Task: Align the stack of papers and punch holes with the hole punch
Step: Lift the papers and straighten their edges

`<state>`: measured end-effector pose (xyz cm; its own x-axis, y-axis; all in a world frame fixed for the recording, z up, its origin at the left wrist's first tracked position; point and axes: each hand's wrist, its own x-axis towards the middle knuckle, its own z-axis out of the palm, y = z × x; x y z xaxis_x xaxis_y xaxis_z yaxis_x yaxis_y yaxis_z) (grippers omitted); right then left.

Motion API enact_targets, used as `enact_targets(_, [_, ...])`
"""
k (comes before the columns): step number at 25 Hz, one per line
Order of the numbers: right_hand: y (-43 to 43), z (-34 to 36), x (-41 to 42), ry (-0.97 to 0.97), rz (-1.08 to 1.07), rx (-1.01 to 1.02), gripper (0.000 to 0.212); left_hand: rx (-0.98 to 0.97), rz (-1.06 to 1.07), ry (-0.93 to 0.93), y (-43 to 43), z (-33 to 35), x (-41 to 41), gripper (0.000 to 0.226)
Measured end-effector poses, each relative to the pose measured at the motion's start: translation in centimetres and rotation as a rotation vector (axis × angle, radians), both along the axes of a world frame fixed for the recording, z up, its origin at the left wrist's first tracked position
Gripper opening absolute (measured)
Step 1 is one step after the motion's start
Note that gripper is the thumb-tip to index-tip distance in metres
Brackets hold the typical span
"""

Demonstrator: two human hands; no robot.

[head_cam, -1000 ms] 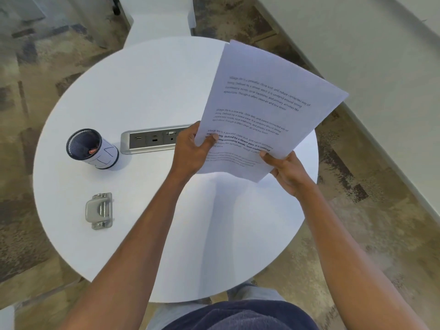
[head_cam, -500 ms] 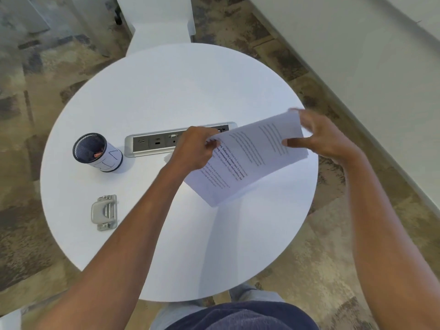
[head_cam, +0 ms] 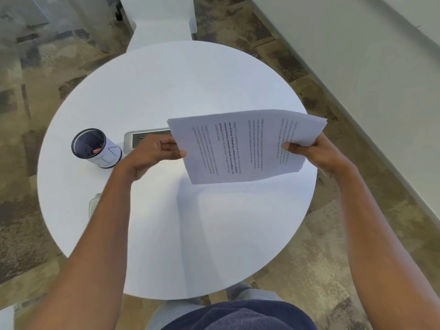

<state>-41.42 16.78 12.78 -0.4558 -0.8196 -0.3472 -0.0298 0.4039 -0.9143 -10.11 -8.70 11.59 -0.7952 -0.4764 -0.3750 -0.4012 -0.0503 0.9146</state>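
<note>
Here, a person holds a loose stack of white printed papers point(head_cam: 245, 148) in the air above the round white desk point(head_cam: 190, 91), the left hand point(head_cam: 152, 153) and right hand point(head_cam: 316, 151) each with a grip pinched on a short edge. The sheets fan unevenly at the right, so a slack pinch could let pages slip; the small grey metal hole punch point(head_cam: 93, 206), largely hidden behind the left forearm, could be knocked.

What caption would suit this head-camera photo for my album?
Both hands hold a stack of papers sideways above a round white table.
</note>
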Motion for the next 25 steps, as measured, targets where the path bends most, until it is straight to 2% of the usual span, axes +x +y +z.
enact_targets(2, [-0.1,-0.5,0.6,-0.029,-0.032,-0.023,0.038,0.086,0.034,0.079,1.6,-1.7,-0.3,0.039])
enact_targets(6, [0.0,-1.9,1.1,-0.057,-0.106,-0.116,0.031,0.061,0.242,0.211,4.1,-4.1,-2.3,0.038])
enact_targets(12, [1.6,-6.4,3.1,-0.01,-0.115,-0.036,0.036,-0.039,0.383,0.157,6.4,-7.5,-1.9,0.032])
enact_targets(16, [1.7,-7.0,3.1,-0.038,-0.149,-0.103,0.041,-0.031,0.454,0.205,6.6,-8.0,-1.8,0.031])
enact_targets(20, [1.2,-7.4,3.3,-0.072,-0.136,-0.095,0.038,-0.001,0.431,0.233,6.7,-7.5,-2.4,0.035])
enact_targets(25, [1.0,-7.3,3.4,-0.088,-0.166,-0.084,0.036,-0.01,0.435,0.207,6.7,-7.6,-2.3,0.029])
